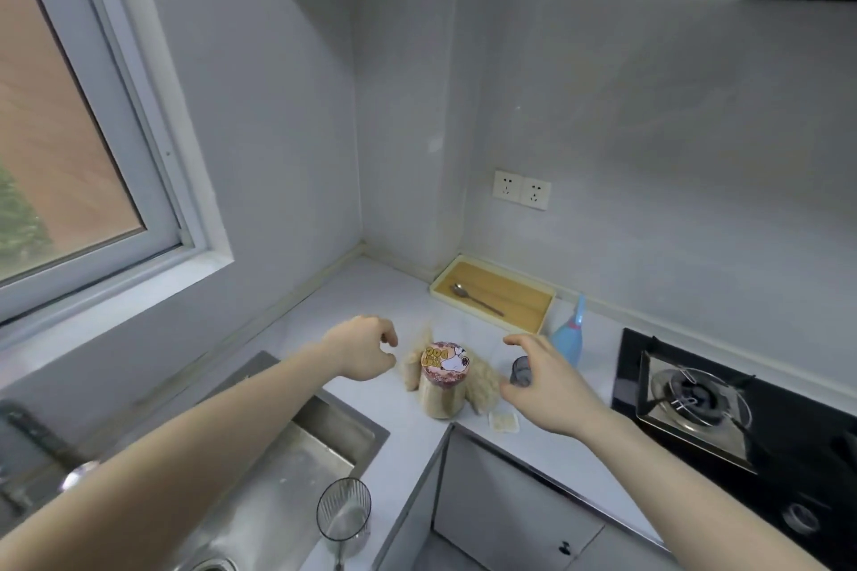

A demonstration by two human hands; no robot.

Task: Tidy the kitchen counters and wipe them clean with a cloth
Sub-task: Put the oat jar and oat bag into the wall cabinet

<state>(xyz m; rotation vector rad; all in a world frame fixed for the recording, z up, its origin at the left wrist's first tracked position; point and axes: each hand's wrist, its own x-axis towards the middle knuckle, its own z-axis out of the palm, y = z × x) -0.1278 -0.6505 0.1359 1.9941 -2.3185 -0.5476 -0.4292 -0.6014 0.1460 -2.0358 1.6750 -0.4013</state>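
A clear jar with a cartoon-printed lid stands on the pale counter in the corner. Beige bags of food lie around it. My left hand hovers just left of the jar, fingers loosely curled, holding nothing. My right hand hovers to the jar's right, fingers spread and relaxed, in front of a small dark glass. A small beige packet lies near the counter's front edge. No cloth is in view.
A yellow tray with a spoon sits against the back wall. A blue spray bottle stands beside a black gas hob. A steel sink with a strainer lies at the left. Wall sockets are above.
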